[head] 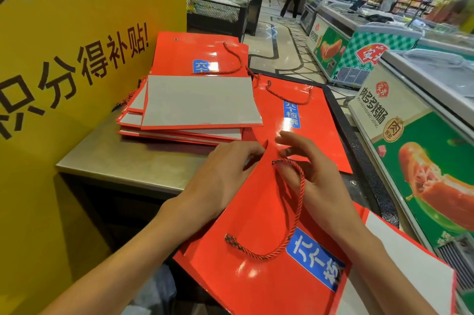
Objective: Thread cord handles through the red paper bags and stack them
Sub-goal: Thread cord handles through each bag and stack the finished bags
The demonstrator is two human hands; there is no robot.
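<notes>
Holding a red bag, both hands thread its cord.

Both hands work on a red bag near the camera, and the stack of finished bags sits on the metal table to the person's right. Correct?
Not quite: the head view shows the stack of finished bags on the metal table to the person's left. Both the left hand and right hand do work on the red bag.

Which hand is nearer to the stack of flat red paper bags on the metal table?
Left. The left hand lies just below the stack of flat red paper bags; the right hand is farther right.
</notes>
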